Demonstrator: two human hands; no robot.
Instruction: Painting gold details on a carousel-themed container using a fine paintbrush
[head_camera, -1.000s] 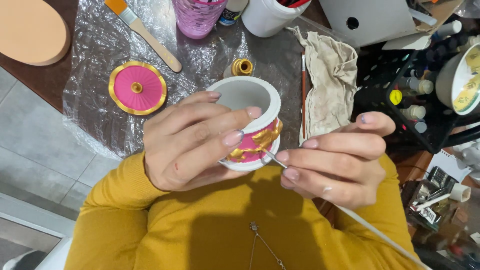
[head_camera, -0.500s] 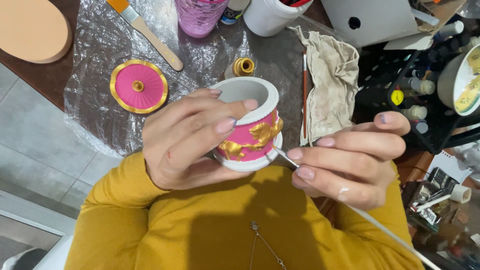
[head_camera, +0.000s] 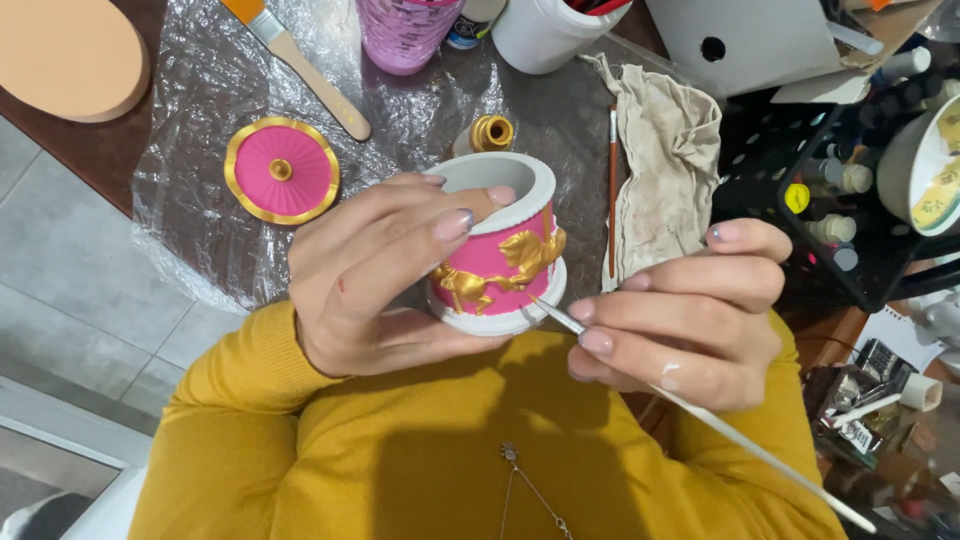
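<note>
Her left hand (head_camera: 385, 265) wraps its fingers around the pink carousel jar (head_camera: 498, 250). The right hand (head_camera: 685, 315) pinches a thin paintbrush (head_camera: 700, 408), its tip touching the jar's white base.

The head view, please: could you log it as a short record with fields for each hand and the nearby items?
left hand: left hand grips pink jar, thumb over its white rim
right hand: right hand holds thin brush, tip at the jar's lower edge
jar: pink, gold horse reliefs, lid off
lid: pink lid on plastic sheet
nearby: gold paint bottle, rag
</note>
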